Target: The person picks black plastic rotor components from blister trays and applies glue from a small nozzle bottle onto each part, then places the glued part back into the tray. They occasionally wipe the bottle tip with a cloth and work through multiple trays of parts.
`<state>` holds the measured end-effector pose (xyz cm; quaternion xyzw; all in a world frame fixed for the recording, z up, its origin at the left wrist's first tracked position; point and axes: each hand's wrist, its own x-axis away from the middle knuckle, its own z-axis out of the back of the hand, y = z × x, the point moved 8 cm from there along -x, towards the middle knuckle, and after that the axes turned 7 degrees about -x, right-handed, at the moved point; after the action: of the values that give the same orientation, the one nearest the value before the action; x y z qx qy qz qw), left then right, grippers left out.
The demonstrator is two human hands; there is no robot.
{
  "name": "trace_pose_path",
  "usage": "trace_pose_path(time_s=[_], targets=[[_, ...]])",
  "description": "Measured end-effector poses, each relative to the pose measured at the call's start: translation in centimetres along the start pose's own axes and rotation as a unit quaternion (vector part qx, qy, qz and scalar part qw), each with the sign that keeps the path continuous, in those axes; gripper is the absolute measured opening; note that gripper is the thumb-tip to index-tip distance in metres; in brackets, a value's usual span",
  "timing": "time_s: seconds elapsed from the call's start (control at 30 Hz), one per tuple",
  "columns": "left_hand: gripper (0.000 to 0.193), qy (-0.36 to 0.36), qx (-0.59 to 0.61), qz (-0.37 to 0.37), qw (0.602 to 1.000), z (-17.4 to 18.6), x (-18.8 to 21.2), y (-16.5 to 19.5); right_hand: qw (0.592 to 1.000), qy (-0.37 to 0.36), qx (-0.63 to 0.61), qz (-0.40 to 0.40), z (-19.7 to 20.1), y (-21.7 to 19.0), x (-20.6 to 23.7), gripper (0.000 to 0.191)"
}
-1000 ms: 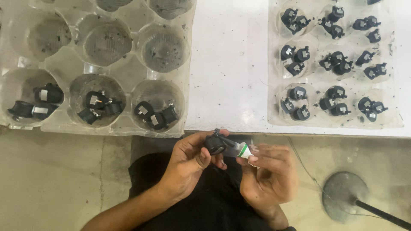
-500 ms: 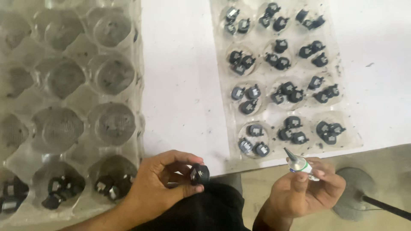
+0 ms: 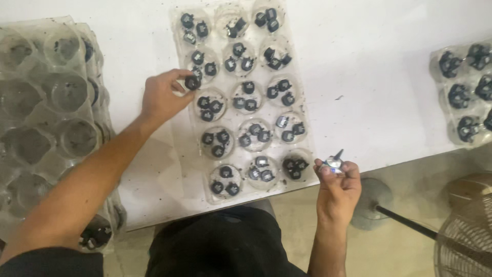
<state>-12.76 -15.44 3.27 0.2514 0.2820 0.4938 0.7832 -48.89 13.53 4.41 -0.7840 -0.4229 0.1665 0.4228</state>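
Nearest the camera, the right hand (image 3: 337, 185) hangs off the table's front edge, fingers curled closed around a small tube (image 3: 333, 163) whose dark pointed nozzle tips up and to the right, away from the tray. A grey round stand base (image 3: 373, 203) sits on the floor just beside it, and a fan grille (image 3: 464, 241) shows at the lower right corner.

Farther out, the left hand (image 3: 163, 97) reaches across the white table (image 3: 369, 82) to the left rim of the clear plastic tray (image 3: 287, 77). Its thumb and forefinger pinch a small black part (image 3: 192, 82), held just above the tray's second row from the far end, over the left cup, where two like parts already lie. The part sits at the fingertips, to the hand's right. The left hand is by far the nearer to the tray's cups; the tube is well apart from the held part.

A stack of mostly empty clear trays (image 3: 56, 123) lies left, another filled tray (image 3: 469, 100) far right
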Motion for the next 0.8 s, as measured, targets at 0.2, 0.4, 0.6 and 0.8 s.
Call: trace_pose_path(time_s=[0.2, 0.4, 0.6, 0.8], targets=[[0.037, 0.031, -0.248, -0.151, 0.956, -1.4, -10.2, 0.6, 0.99, -0.007, 0.071, -0.124, -0.2, 0.4, -6.9, 0.05], [0.037, 0.043, -0.295, -0.151, 0.942, -4.4, -18.6, -0.8, 0.977, 0.016, 0.071, -0.2, 0.2, 3.8, -10.4, 0.052], [0.019, -0.006, -0.382, -0.14, 0.914, -9.3, -25.0, -0.8, 0.971, 0.051, 0.04, -0.228, 1.9, 7.5, -11.8, 0.044], [0.01, -0.101, -0.415, -0.113, 0.897, -13.0, -26.5, -1.4, 0.966, 0.092, 0.11, -0.217, 3.4, 9.1, -13.1, 0.041]])
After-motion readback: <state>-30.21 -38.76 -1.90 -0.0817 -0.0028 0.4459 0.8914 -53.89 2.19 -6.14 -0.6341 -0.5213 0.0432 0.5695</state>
